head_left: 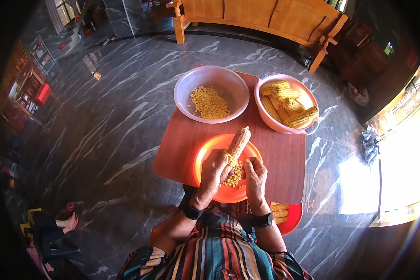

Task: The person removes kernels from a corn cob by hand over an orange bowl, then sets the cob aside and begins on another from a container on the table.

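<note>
One partly stripped corn cob (pixel 239 142) is gripped in the left hand (pixel 213 170), its bare end projecting forward beyond the thumb. The right hand (pixel 255 176) is positioned just beside it, fingers curled closed. One orange basin (pixel 205 151) is located underneath. Beyond, one whitish basin (pixel 235 88) of kernels (pixel 210 103) and one pink basin (pixel 305 96) of several cobs (pixel 277 95) are supported by one table (pixel 284 163).

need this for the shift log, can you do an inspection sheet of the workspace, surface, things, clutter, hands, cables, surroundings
Surface: reddish-brown rectangular table, partly covered
Job's things: mostly stripped tan corn cob; loose yellow kernels in pale lilac round basin and orange round basin; yellow corn ears in pink handled basin and lower red basin
Clutter: dark crumpled bag-like bundle, far right
Hands: left hand, fingers gripping cob; right hand beside it, hold unclear
Cables: nothing seen
Surroundings: grey marbled floor, orange-brown wooden bench, another person's foot
</note>
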`<state>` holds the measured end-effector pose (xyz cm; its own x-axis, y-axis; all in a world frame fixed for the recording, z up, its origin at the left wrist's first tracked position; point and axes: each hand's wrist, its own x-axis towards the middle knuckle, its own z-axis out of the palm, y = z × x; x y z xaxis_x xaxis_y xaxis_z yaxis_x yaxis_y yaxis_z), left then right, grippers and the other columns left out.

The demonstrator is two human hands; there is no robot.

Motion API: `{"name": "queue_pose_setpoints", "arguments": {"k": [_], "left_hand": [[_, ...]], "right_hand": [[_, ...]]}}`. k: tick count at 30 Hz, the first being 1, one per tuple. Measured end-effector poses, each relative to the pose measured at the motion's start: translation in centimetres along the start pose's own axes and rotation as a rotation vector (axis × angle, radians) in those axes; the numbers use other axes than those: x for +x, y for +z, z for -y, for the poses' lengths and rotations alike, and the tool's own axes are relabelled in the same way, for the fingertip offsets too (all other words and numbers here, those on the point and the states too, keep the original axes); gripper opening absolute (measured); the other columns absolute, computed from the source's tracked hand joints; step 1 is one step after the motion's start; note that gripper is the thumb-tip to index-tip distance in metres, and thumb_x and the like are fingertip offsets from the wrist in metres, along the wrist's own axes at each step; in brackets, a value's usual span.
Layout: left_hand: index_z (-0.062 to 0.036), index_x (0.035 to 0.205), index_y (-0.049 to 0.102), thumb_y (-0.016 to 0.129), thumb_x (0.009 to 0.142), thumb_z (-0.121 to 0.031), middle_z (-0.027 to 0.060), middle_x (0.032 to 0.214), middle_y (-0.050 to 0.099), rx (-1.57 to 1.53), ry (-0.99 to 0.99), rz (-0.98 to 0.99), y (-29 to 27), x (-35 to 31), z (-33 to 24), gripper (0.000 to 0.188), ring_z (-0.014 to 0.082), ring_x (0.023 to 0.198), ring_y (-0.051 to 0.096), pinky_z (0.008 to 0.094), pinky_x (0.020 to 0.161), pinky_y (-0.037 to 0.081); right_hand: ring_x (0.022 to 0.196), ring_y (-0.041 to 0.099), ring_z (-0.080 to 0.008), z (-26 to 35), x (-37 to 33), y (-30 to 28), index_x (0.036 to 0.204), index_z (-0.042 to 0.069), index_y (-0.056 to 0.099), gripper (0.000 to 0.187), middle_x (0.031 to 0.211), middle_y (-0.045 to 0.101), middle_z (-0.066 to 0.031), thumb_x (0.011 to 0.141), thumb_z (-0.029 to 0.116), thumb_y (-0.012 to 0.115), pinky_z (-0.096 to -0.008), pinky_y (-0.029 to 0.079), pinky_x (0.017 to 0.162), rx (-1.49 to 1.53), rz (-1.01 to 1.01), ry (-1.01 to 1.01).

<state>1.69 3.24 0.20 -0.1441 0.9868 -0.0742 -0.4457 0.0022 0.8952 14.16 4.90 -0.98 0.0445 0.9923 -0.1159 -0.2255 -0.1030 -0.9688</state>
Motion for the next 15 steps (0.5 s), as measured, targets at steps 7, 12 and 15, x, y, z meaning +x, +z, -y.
{"name": "queue_pose_setpoints", "arguments": {"k": [7, 12, 15], "left_hand": [[-0.0048, 0.099, 0.052, 0.049, 0.092, -0.036, 0.0054, 0.075, 0.059, -0.029, -0.034, 0.009, -0.8, 0.3, 0.6, 0.033, 0.0079, 0.056, 0.053, 0.0201, 0.046, 0.041], [-0.0052, 0.099, 0.052, 0.048, 0.092, -0.034, 0.003, 0.074, 0.057, -0.077, -0.01, -0.049, 0.5, -0.1, -0.6, 0.03, 0.0067, 0.055, 0.052, 0.0188, 0.044, 0.039], [-0.0035, 0.102, 0.05, 0.048, 0.093, -0.03, 0.0014, 0.081, 0.055, -0.016, -0.022, 0.067, 0.0, -0.7, -1.0, 0.028, 0.005, 0.059, 0.05, 0.0183, 0.052, 0.041]], "right_hand": [[0.055, 0.042, -0.0041, -2.5, 0.5, -1.1, 0.083, 0.0, 0.056, 0.015, 0.067, 0.052, 0.0008, 0.086, 0.014, 0.06, -0.0191, 0.037, 0.05, -0.356, -0.036, -0.118], [0.064, 0.047, -0.0052, 2.5, -1.5, 0.9, 0.09, -0.001, 0.056, 0.014, 0.075, 0.056, -0.0002, 0.086, 0.012, 0.06, -0.0192, 0.04, 0.057, -0.109, 0.067, -0.218], [0.067, 0.05, -0.0047, 4.2, -2.2, 2.0, 0.091, -0.001, 0.056, 0.014, 0.078, 0.057, -0.0009, 0.086, 0.012, 0.06, -0.0183, 0.043, 0.061, -0.082, 0.143, -0.182]]}}
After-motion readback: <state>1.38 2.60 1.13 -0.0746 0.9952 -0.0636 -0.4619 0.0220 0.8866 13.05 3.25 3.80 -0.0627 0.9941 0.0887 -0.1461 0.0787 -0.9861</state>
